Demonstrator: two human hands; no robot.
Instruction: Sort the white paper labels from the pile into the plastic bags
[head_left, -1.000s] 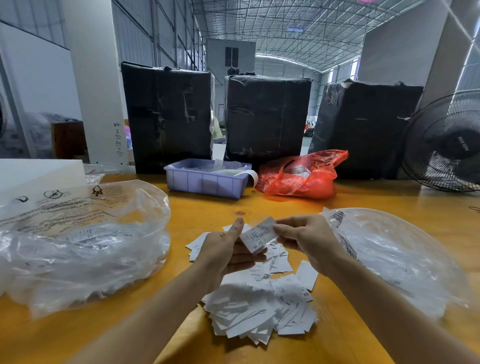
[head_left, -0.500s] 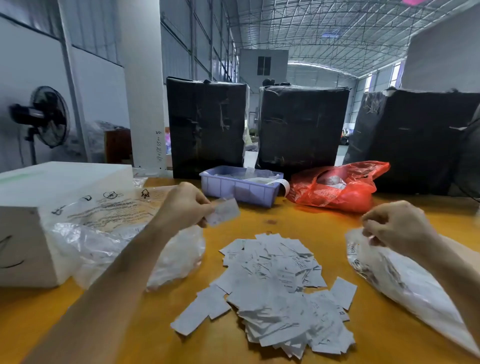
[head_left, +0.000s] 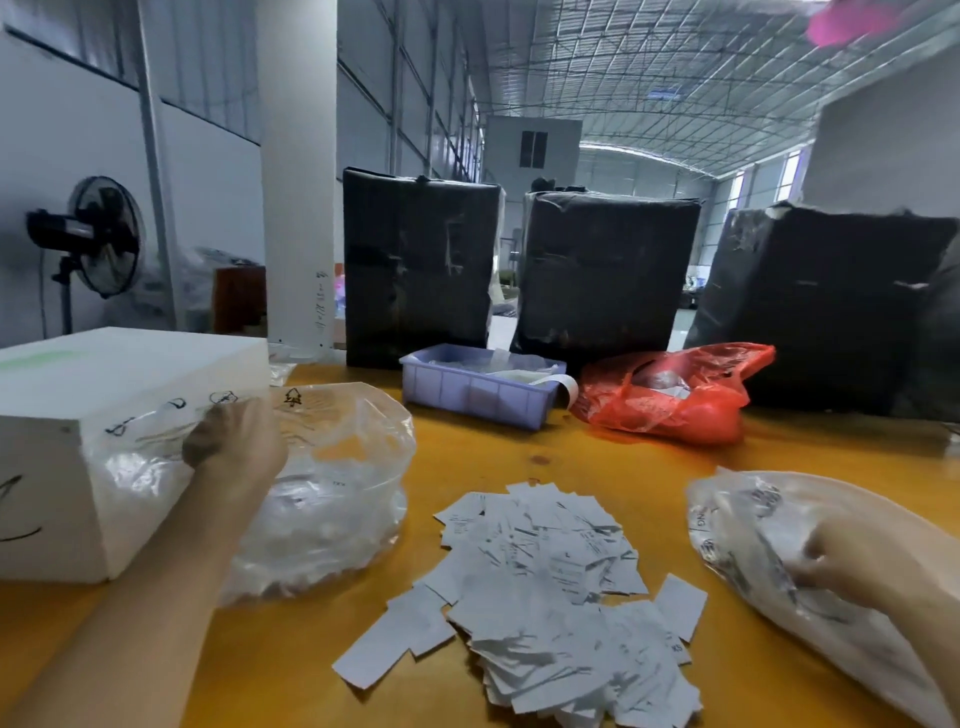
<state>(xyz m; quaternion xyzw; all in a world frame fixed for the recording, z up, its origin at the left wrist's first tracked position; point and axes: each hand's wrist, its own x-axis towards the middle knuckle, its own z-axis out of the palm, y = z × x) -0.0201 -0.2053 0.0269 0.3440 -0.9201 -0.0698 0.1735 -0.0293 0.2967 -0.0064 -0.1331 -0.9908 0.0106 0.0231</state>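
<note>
- Nearest on the yellow table (head_left: 519, 447): pile of white paper labels (head_left: 545, 587), loose and overlapping, spreading from mid-table toward the near edge between the two bags; strays lying at the left fringe.
- No common heading among the labels: rectangular slips, long axes fanned in every direction, print partly blurred, some blank side up.
- At near right: right hand (head_left: 852, 561) low over the right plastic bag (head_left: 779, 525), fingers curled; too blurred to tell whether holding a label or only touching the film.
- That bag lying on its side, long axis running from mid-table toward the near right corner, mouth not clearly visible.
- Farther left: left hand (head_left: 234, 441) reaching to the upper edge of the left plastic bag (head_left: 337, 467), fingers bunched at the film; cannot tell whether pinching a label, the bag's rim, or nothing.
- Left bag slumped against a white foam box (head_left: 78, 415), opening apparently facing up and toward the hand, white slips faintly visible inside.
- Judged step: dropping labels into both bags at once. Best done by getting fingertips well past each rim before letting go, keeping thin slips from sliding back onto the table.
- Behind: lilac plastic tray (head_left: 467, 395), red plastic bag (head_left: 675, 395), three black-wrapped bales (head_left: 415, 270) at the far edge.
</note>
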